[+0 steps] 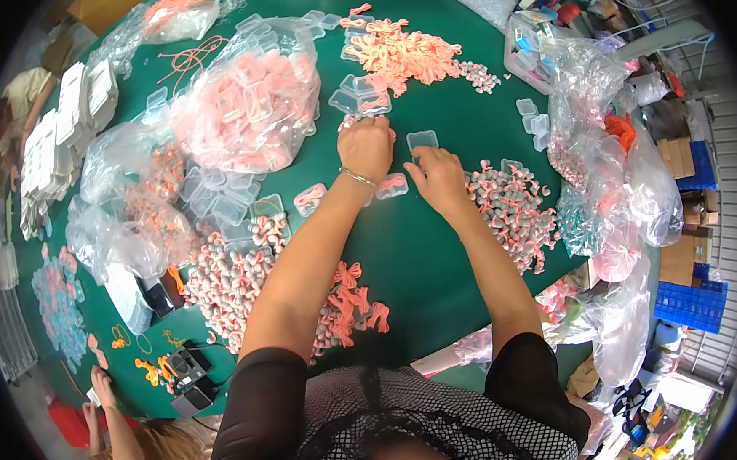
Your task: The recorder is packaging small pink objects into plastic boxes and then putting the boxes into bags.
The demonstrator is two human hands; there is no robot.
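Observation:
My left hand [367,152] reaches over the green table with its fingers curled down. Pinkish bits show on both sides of the fingers, but what they grip is hidden. Just beyond it lie clear cases [362,95] with coral cord in them. My right hand [438,178] has thumb and forefinger apart, the fingertips at the near edge of an empty clear plastic case [421,139]. Between my forearms rests a small clear case with a pink cord [392,185]. Another filled case [309,199] sits left of my left forearm.
Grey-and-pink small pieces are heaped at left [230,276] and right [513,217]. A coral cord pile [404,52] lies at the far side. A large bag of filled cases [251,111] stands left. Another person's hand [101,387] is at the lower left.

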